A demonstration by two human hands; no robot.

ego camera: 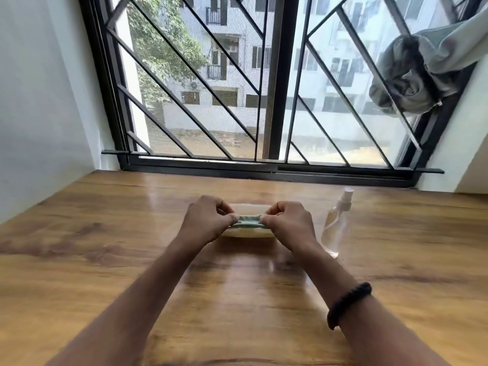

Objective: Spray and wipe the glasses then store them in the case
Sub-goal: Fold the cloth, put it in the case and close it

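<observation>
Our left hand (205, 217) and right hand (286, 220) each hold the cloth (249, 223) in a pinching grip right over the case (248, 235), we cannot see the glasses, and our right wrist could topple the bottle (335, 225) just right of the case

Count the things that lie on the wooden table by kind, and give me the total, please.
Pale case: 1
Green cloth, pinched by the left hand and the right hand: 1
Clear spray bottle: 1
Total: 3
</observation>
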